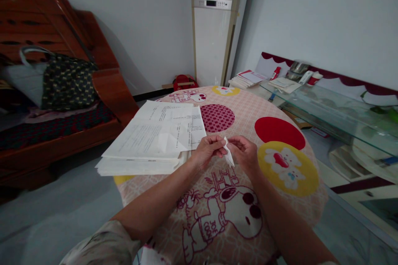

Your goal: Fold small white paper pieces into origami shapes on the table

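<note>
We had the folded paper point(229, 158) pinched in both grips, thumb and fingers of our left hand point(207, 150) and right hand point(246, 152) closed on it. We held it over the surface point(245, 112), just right of the printed stack point(139, 140); a red circle point(280, 133) showed beyond our right hand.

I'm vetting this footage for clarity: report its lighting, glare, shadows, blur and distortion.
Head view: dim light; head view: glare high on the tall white unit, soft shadow on the wall beside the wooden bench, which looks stretched and tilted; head view: the folded white paper shows no obvious motion blur.
</note>
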The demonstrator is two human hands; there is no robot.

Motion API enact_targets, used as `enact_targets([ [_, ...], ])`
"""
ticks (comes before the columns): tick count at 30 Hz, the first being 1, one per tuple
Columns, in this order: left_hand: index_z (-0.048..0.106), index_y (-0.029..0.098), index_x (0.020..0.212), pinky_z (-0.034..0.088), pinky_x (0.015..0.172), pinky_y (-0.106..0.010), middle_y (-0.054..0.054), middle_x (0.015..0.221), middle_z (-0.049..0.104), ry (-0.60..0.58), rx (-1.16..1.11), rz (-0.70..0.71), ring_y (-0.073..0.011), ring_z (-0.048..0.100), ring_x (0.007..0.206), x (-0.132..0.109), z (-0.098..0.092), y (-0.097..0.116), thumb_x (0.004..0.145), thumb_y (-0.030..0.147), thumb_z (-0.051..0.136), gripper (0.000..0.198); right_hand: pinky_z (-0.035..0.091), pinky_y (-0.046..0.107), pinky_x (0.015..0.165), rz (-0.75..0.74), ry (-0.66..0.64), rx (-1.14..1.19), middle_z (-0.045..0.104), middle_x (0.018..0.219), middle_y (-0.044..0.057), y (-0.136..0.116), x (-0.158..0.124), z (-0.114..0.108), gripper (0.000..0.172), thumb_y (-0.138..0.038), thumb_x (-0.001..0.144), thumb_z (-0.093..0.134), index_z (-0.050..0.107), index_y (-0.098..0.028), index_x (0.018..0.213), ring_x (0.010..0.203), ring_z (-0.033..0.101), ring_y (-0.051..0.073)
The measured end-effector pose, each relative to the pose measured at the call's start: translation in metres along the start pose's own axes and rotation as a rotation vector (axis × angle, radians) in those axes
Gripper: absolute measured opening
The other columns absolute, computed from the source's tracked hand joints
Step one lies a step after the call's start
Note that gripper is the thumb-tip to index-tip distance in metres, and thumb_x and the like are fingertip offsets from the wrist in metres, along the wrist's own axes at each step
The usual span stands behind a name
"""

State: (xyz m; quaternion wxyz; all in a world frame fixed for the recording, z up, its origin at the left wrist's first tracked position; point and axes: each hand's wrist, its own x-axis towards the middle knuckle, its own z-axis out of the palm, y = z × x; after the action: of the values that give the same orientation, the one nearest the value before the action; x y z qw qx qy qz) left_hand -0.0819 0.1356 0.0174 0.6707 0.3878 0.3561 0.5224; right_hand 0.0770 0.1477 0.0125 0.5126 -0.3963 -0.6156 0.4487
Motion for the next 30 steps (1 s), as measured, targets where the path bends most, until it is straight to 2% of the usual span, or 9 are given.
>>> enact_targets([
  [3, 0.067, 0.010, 0.070, 0.043, 0.047, -0.017, -0.004, 0.059, 0.067, -0.002, 0.006, 0.021, -0.0079, 0.057, 0.048, -0.001, 0.002, 0.000, 0.066, 0.039, 0.085, 0.034, 0.055, 0.030, 0.067, -0.046, 0.010, -0.067, 0.074, 0.081, 0.004, -0.003, -0.002, 0.000, 0.023, -0.033, 0.074, 0.075, 0.070, -0.018, 0.090, 0.071, 0.069, 0.018],
  [9, 0.066, 0.011, 0.072, 0.044, 0.048, -0.018, -0.005, 0.060, 0.068, 0.007, 0.004, 0.010, -0.0087, 0.059, 0.048, -0.002, 0.003, 0.000, 0.068, 0.035, 0.081, 0.029, 0.052, 0.026, 0.060, -0.107, 0.052, -0.137, 0.072, 0.073, 0.002, -0.002, -0.004, -0.001, 0.017, -0.034, 0.083, 0.063, 0.069, -0.018, 0.084, 0.064, 0.067, 0.017],
  [13, 0.065, 0.012, 0.074, 0.047, 0.049, -0.018, -0.004, 0.060, 0.068, 0.024, 0.007, 0.012, -0.0095, 0.060, 0.048, -0.002, 0.003, 0.001, 0.067, 0.034, 0.081, 0.029, 0.054, 0.027, 0.064, -0.216, 0.107, -0.247, 0.072, 0.076, 0.001, -0.003, -0.007, 0.003, 0.011, -0.029, 0.083, 0.063, 0.068, -0.020, 0.082, 0.067, 0.068, 0.017],
  [17, 0.063, 0.013, 0.072, 0.047, 0.048, -0.019, -0.003, 0.057, 0.066, 0.035, 0.021, 0.031, -0.0102, 0.059, 0.046, -0.004, 0.006, 0.002, 0.069, 0.041, 0.080, 0.033, 0.052, 0.026, 0.062, -0.322, 0.132, -0.355, 0.070, 0.070, 0.000, -0.006, -0.009, 0.006, 0.011, -0.025, 0.084, 0.059, 0.066, -0.020, 0.078, 0.063, 0.065, 0.015],
  [21, 0.060, 0.014, 0.067, 0.048, 0.046, -0.019, -0.003, 0.055, 0.064, 0.038, 0.068, 0.079, -0.0107, 0.059, 0.045, -0.006, 0.008, 0.003, 0.071, 0.045, 0.078, 0.036, 0.050, 0.025, 0.059, -0.314, 0.146, -0.375, 0.069, 0.068, 0.000, -0.008, -0.011, 0.008, 0.011, -0.025, 0.085, 0.057, 0.064, -0.020, 0.080, 0.062, 0.065, 0.015],
  [30, 0.056, 0.015, 0.058, 0.048, 0.044, -0.021, 0.000, 0.049, 0.059, 0.074, 0.141, 0.091, -0.0134, 0.061, 0.044, -0.005, 0.007, 0.001, 0.067, 0.035, 0.076, 0.029, 0.049, 0.028, 0.063, -0.294, 0.101, -0.468, 0.067, 0.069, 0.002, -0.005, -0.013, 0.008, 0.014, -0.028, 0.088, 0.053, 0.061, -0.022, 0.079, 0.065, 0.063, 0.017],
])
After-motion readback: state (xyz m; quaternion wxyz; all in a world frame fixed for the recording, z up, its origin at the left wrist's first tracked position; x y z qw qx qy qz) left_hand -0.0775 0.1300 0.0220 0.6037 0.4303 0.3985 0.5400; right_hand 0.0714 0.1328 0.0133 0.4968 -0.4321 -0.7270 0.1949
